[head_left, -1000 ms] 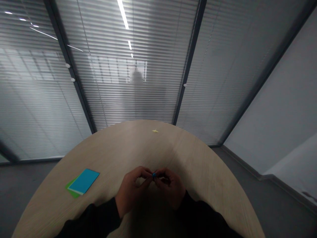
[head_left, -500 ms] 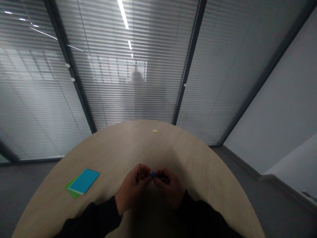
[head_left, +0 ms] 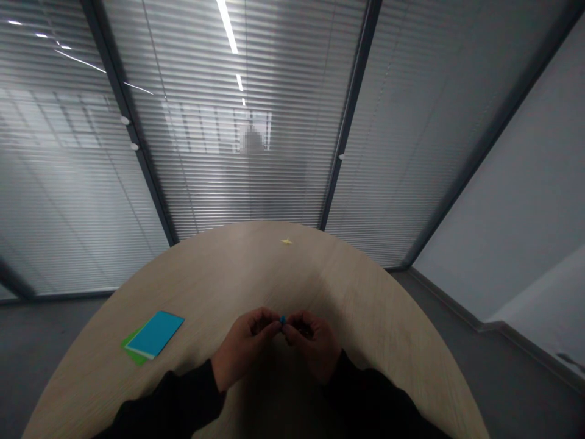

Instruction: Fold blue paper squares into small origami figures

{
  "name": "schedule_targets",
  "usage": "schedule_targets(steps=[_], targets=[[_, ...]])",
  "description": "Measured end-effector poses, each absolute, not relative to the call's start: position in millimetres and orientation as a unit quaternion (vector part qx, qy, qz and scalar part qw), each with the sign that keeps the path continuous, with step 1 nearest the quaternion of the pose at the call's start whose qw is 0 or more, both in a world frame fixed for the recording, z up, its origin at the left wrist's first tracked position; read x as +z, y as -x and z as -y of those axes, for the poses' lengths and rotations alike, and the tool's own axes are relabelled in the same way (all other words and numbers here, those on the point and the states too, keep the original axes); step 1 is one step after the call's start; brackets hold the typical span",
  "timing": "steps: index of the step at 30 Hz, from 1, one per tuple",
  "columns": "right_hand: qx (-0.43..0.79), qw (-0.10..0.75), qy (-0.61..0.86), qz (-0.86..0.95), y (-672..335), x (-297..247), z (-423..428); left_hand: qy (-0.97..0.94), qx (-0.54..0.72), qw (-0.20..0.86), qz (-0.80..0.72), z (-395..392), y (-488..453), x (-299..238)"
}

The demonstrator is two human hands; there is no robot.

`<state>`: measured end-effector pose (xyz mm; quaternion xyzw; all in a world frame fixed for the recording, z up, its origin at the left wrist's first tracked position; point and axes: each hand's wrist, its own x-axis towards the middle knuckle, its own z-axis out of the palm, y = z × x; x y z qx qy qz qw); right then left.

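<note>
A small blue piece [head_left: 283,320], perhaps folded paper, is pinched between the fingertips of both hands, just above the near middle of the table. My left hand [head_left: 244,341] comes in from the left with its thumb and forefinger closed on one side of it. From the right, my right hand [head_left: 313,341] grips the other side in the same kind of pinch. Fingers cover most of the piece, so its exact shape cannot be made out.
The round wooden table [head_left: 219,274] has a curved far edge. Near that edge lies a small yellow pointed shape [head_left: 286,242]. To the left, blue sheets [head_left: 158,333] rest over green sheets [head_left: 137,360]. Beyond stand glass panels with blinds [head_left: 256,195].
My left hand's fingers have curled in and lowered slightly, tightening around the blue piece. Less of the piece shows now. My right hand has barely moved.
</note>
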<state>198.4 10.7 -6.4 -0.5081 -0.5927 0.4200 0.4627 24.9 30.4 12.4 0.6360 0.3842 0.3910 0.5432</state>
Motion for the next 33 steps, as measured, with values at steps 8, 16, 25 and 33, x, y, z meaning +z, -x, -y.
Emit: schedule_targets(steps=[8, 16, 25, 33], targets=[[0.407, 0.462, 0.514, 0.598, -196.5, -6.8, -11.2, -0.665, 0.387, 0.49, -0.41, -29.1, -25.1, 13.4], [0.373, 0.45, 0.501, 0.638, -196.6, -6.5, -8.2, -0.657, 0.4, 0.501, -0.397, -27.9, -26.6, 14.7], [0.345, 0.417, 0.528, 0.655, -191.9, 0.5, -4.9, -0.662, 0.401, 0.474, -0.419, -29.5, -24.8, 11.2], [0.365, 0.411, 0.535, 0.642, -193.9, -3.6, -9.0, -0.67, 0.411, 0.448, -0.426, -29.2, -26.5, 11.5]])
